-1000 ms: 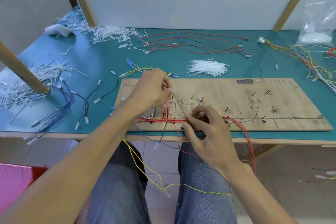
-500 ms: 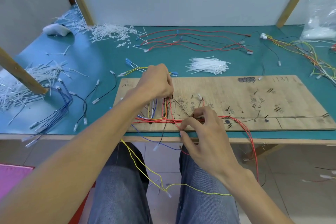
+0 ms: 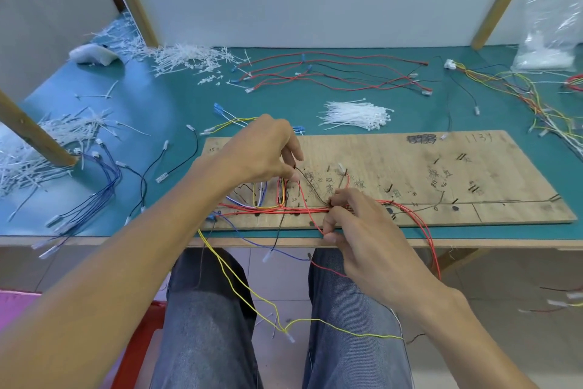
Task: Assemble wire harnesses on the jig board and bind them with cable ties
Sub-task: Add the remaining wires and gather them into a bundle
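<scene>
A seated person works at a wooden jig board on a teal table, seen from a head-worn camera. Just left of the view's middle, at 9 o'clock, the left hand has its fingers curled, and its fingertips appear to pinch the top of a thin dark wire. At 5 o'clock the right hand pinches a red wire between thumb and fingers, where it meets the wire bundle running along the board's near edge. A heap of white cable ties lies at 1 o'clock, beyond the board; neither hand holds one. The bundle looks unbound, so the wires could spring out of their routed path if either pinch loosens before a tie goes on. A yellow wire hangs off the table edge across the person's lap at 6 o'clock, and a knee could snag it and drag the harness askew.
</scene>
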